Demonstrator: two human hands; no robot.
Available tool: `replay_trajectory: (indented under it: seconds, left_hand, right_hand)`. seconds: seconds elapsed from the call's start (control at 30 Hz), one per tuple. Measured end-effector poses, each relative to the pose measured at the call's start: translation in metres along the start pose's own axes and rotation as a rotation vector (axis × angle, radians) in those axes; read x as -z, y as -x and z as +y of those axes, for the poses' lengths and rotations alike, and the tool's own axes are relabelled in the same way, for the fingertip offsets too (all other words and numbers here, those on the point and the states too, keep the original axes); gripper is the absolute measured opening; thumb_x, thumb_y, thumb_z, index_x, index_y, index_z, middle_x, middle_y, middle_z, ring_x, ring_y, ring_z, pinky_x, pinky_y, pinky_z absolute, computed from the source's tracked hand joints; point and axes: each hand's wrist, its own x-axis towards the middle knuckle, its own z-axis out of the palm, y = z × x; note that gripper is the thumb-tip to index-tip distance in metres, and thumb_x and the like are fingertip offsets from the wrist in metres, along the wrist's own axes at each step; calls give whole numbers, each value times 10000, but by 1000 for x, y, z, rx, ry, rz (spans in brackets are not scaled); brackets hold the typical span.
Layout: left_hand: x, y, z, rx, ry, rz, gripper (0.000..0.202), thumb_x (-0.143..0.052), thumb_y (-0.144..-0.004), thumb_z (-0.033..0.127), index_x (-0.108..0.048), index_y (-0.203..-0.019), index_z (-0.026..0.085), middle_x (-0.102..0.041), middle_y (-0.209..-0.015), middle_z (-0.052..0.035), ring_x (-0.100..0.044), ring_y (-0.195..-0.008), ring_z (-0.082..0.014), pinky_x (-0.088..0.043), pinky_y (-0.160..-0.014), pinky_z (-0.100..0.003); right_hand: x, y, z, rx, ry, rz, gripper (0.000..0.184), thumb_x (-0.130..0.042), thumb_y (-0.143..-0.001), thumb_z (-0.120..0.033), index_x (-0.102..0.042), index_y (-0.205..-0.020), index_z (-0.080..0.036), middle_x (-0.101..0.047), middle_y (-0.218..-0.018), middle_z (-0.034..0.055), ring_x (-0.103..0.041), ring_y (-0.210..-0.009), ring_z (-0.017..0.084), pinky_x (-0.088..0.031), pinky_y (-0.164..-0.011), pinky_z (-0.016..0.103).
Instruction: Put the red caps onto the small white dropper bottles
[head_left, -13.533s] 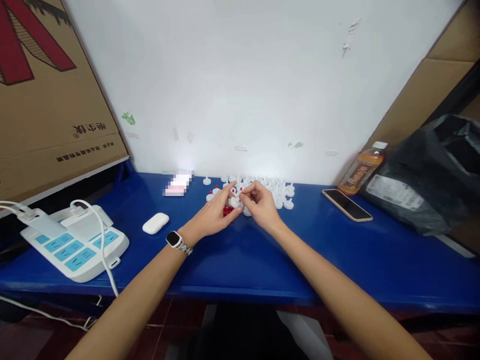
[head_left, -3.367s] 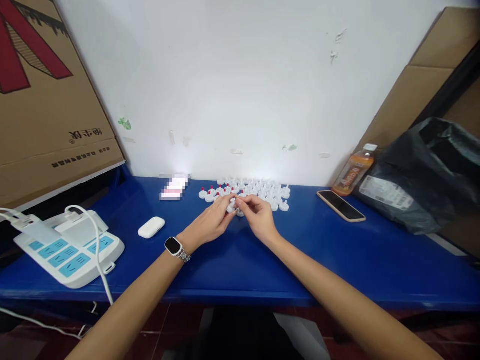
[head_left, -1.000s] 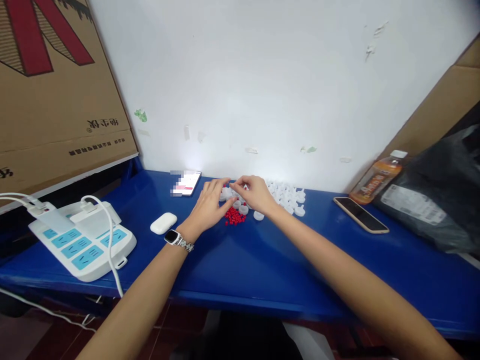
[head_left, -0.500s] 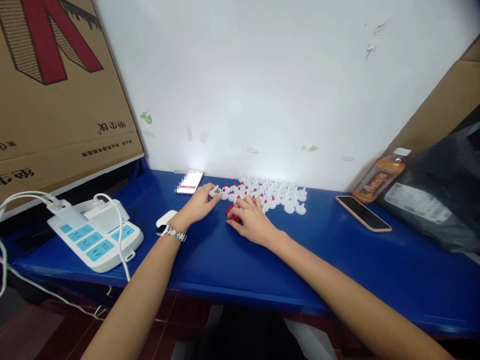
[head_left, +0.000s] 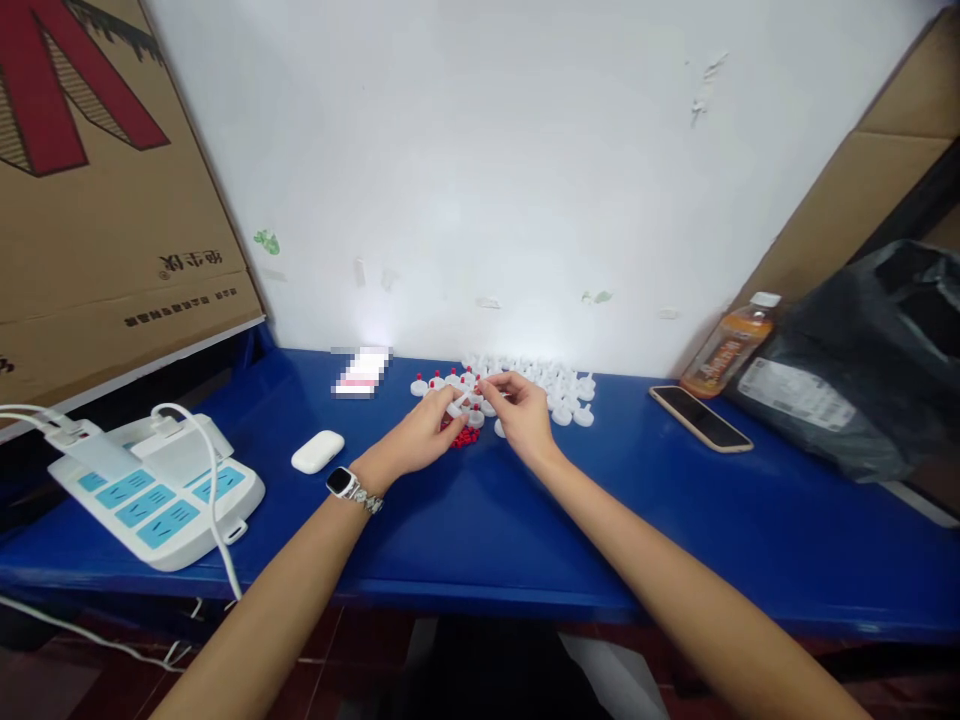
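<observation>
My left hand is closed round a white nozzle cap, a round base with a thin spout that points up and right. My right hand pinches a small red tip cap close to that spout; whether the two touch I cannot tell. Below my hands lies a heap of small red tip caps, partly covered by my left fingers. Behind stand several white nozzle caps with red tips. More white nozzle caps without red tips sit to the right, partly behind my right hand.
On the blue table are a white earbud case, a power strip with cables, and a lit phone. At the right lie a dark phone, a drink bottle and a black plastic bag.
My right hand has risen from the red heap with a red tip cap. My left hand has brought the white nozzle cap right, towards it. The view has shifted slightly.
</observation>
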Motion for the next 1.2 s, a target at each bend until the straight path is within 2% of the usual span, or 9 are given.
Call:
replay_trajectory:
  seconds: [0.17,0.33,0.57,0.73,0.87,1.03,1.2]
  left_hand:
    - [-9,1,6,-44,-35,-2,312,-444,-1004,414,-526,-1221,205,-634,-1135,-110,-617,-1021,-251,-502,-915,-418]
    - [-11,3,10,-32,-44,5,395,-406,-1025,415,-480,-1348,201,-630,-1176,-128,-626,-1040,-250,-516,-936,-433]
    - [-13,1,15,-61,-47,32,491,-407,-1029,399,-374,-1478,202,-548,-1397,-166,-533,-1304,-280,-436,-1107,-482]
    - [-14,2,12,-63,-48,27,479,-396,-1032,396,-370,-1472,207,-531,-1426,-173,-514,-1334,-286,-430,-1122,-501]
    - [-15,3,10,-58,-56,55,554,-385,-1033,410,-278,-1532,194,-461,-1494,-195,-454,-1403,-295,-384,-1168,-518]
    - [-16,4,10,-92,-47,80,607,-388,-1033,414,-197,-1577,223,-389,-1565,-179,-378,-1466,-297,-344,-1200,-524]
    - [-12,4,12,-90,-48,73,627,-382,-1034,419,-161,-1590,232,-352,-1593,-174,-356,-1480,-297,-339,-1200,-523]
  right_hand:
    - [-7,7,2,0,-48,49,258,-681,-827,-458,-699,-828,-200,-729,-783,33,-629,-694,174,-481,-643,292]
    - [-9,11,0,28,-9,110,252,-680,-835,-448,-697,-806,-198,-716,-790,24,-607,-694,162,-469,-659,286]
    - [-11,13,-3,49,-36,173,214,-692,-829,-404,-694,-771,-197,-698,-759,13,-583,-690,156,-455,-677,292]
    - [-13,15,-5,59,-15,131,265,-660,-846,-453,-662,-750,-206,-688,-754,16,-604,-713,166,-485,-692,299]
    - [-14,15,-4,85,-43,87,302,-622,-881,-472,-619,-725,-214,-671,-751,15,-604,-709,164,-484,-674,291]
    - [-13,14,-3,86,-30,36,330,-578,-906,-498,-567,-724,-224,-679,-810,29,-628,-767,174,-503,-696,295]
    - [-11,8,-5,78,-117,-24,288,-653,-853,-482,-580,-748,-223,-672,-832,27,-627,-782,177,-507,-691,299]
